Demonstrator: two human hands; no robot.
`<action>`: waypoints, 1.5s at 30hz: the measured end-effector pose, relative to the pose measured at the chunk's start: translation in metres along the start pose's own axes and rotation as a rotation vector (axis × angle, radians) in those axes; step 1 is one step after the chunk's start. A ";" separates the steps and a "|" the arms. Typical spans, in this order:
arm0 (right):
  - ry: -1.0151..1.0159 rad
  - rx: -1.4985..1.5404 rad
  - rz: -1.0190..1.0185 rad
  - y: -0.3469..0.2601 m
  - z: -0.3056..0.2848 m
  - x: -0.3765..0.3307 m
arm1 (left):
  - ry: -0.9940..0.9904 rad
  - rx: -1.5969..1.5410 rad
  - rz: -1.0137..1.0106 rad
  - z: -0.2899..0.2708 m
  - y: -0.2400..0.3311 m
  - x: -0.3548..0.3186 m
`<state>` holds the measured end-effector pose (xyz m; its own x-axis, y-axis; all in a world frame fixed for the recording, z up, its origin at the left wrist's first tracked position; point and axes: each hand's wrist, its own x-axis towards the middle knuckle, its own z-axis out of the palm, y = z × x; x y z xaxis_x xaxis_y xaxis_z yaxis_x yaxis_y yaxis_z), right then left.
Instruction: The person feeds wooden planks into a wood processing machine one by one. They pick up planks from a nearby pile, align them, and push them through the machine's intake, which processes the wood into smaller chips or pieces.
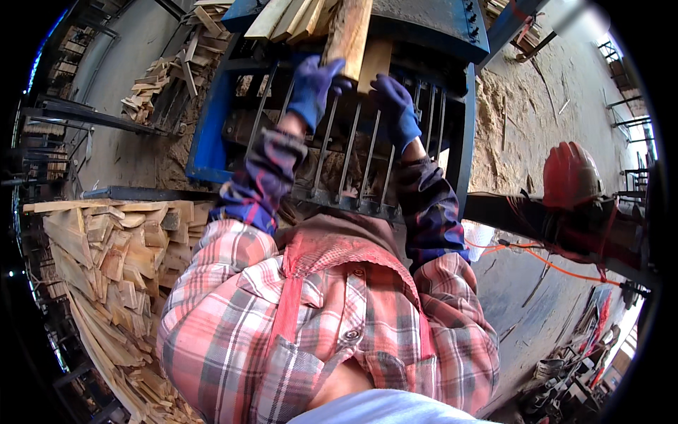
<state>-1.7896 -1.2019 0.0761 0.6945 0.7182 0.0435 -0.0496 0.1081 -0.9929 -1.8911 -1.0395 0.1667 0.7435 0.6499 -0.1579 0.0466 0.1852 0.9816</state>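
Observation:
My left hand [311, 90], in a blue-purple glove, grips the near end of a thick, rough-edged wooden board [347, 39], with the thumb along its left side. A flatter board [375, 62] lies just right of and below it. Beside that flatter board's near end is my right hand [397, 107], gloved alike, its fingers loosely bent and apart; whether they touch the wood is hard to see. Both boards extend away from me into a blue machine [424, 28]. Beneath my hands run the machine's dark metal bars [347, 159].
Several pale boards [286, 20] lie on the machine's top left. A large stack of cut wood [116, 254] stands at my left, with another pile [166, 81] farther off. Sawdust [494, 134] covers floor at the right. A red hard hat [568, 177] and orange cable [558, 265] are right of me.

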 end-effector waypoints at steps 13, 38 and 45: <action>0.157 0.448 0.191 0.029 0.056 -0.143 | 0.103 0.038 0.126 0.014 -0.142 -0.196; -0.029 -1.305 -0.253 0.039 -0.006 -0.015 | 0.311 1.881 0.961 -0.004 -0.002 0.097; 0.142 -0.621 -0.153 0.020 -0.008 0.003 | -0.014 1.645 0.603 0.019 0.036 0.097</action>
<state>-1.7827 -1.2035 0.0555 0.7511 0.6236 0.2169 0.4516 -0.2455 -0.8578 -1.8049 -0.9837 0.1888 0.9147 0.3328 0.2294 0.3470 -0.9376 -0.0232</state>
